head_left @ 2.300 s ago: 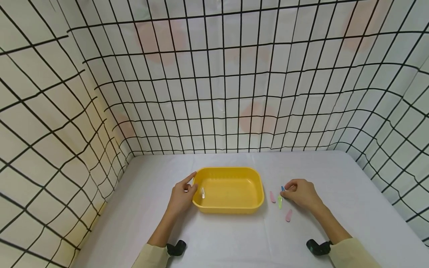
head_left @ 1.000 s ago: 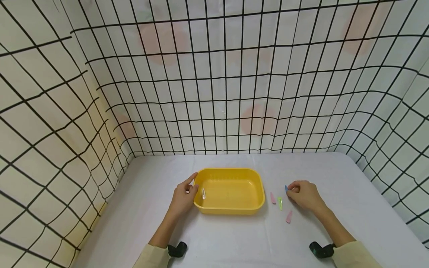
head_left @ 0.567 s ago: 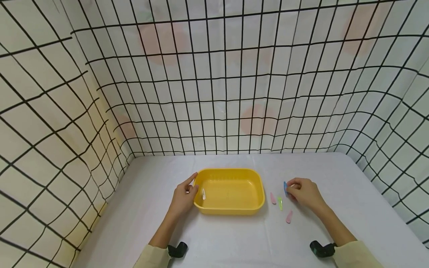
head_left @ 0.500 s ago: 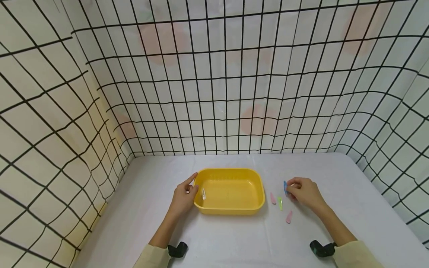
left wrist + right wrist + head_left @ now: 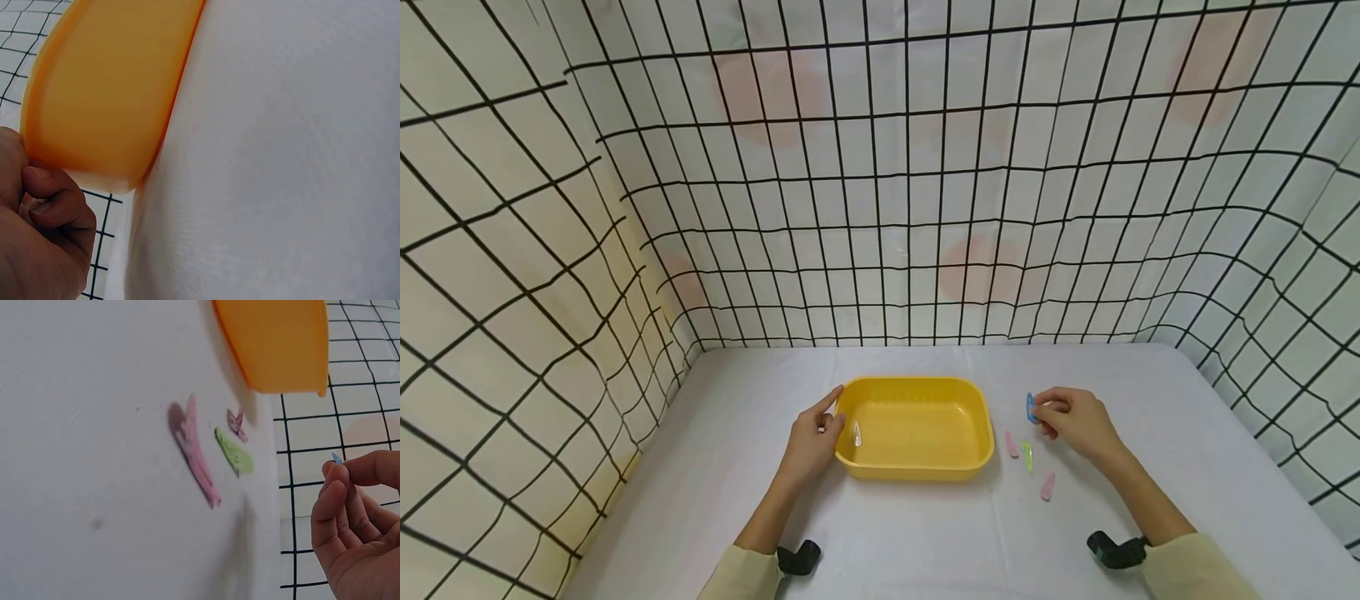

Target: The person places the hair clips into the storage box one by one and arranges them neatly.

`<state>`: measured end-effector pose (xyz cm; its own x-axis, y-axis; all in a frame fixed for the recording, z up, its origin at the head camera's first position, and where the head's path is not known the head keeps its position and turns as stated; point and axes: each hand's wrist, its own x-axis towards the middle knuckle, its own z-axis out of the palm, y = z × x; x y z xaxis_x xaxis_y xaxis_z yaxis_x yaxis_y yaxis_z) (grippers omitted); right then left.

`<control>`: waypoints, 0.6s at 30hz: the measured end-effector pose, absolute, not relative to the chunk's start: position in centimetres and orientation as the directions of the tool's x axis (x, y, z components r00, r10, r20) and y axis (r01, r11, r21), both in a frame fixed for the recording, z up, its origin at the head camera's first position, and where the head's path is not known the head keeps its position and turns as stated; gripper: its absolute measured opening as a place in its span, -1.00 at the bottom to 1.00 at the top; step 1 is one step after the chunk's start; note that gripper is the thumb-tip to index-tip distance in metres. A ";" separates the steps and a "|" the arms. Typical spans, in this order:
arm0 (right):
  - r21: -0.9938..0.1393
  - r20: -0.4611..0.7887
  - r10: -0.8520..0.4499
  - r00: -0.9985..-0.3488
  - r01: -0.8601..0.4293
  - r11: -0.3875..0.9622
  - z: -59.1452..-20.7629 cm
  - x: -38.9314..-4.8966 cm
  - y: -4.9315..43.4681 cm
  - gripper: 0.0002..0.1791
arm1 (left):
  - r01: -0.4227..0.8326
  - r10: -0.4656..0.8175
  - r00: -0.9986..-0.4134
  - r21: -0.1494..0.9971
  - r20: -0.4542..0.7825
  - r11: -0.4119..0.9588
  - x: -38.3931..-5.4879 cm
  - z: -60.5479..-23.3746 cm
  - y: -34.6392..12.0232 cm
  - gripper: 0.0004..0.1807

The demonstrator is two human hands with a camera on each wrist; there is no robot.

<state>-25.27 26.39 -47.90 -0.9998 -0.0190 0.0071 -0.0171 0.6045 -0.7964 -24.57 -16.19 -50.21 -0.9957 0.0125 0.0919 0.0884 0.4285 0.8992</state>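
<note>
Currently slim blue clip (image 5: 1030,407) pinched between fingertips of right hand (image 5: 1078,422); rectangular yellow plastic tray (image 5: 917,471) gripped at rim by fingers of left hand (image 5: 807,443).

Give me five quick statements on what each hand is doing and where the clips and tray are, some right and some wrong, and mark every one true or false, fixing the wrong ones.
1. The right hand pinches a blue clip. True.
2. A green clip lies on the white table, to the right of the yellow tray. True.
3. The left hand is away from the tray and touches nothing. False: it holds the tray's left end.
4. A pale clip lies inside the tray, near its left end. True.
5. Both pink clips are inside the tray. False: both lie on the table, outside the tray.
</note>
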 end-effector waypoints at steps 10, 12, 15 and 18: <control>-0.857 0.028 -0.077 -0.997 -0.064 0.511 -46.2 -25.3 24.6 -0.71 | 0.106 0.016 -0.994 0.901 0.109 0.420 -24.6 -50.5 -16.4 -0.43; -0.865 0.026 -0.085 -0.996 -0.065 0.498 -45.9 -25.4 24.2 -0.71 | 0.104 0.017 -0.994 0.903 0.107 0.417 -24.6 -50.5 -16.4 -0.42; -0.876 0.025 -0.097 -0.995 -0.069 0.476 -45.5 -25.5 23.5 -0.71 | 0.101 0.016 -0.995 0.905 0.103 0.414 -24.6 -50.5 -16.4 -0.42; -0.886 0.027 -0.114 -0.993 -0.077 0.458 -45.1 -25.6 22.7 -0.70 | 0.100 0.017 -0.995 0.907 0.102 0.408 -24.6 -50.5 -16.3 -0.42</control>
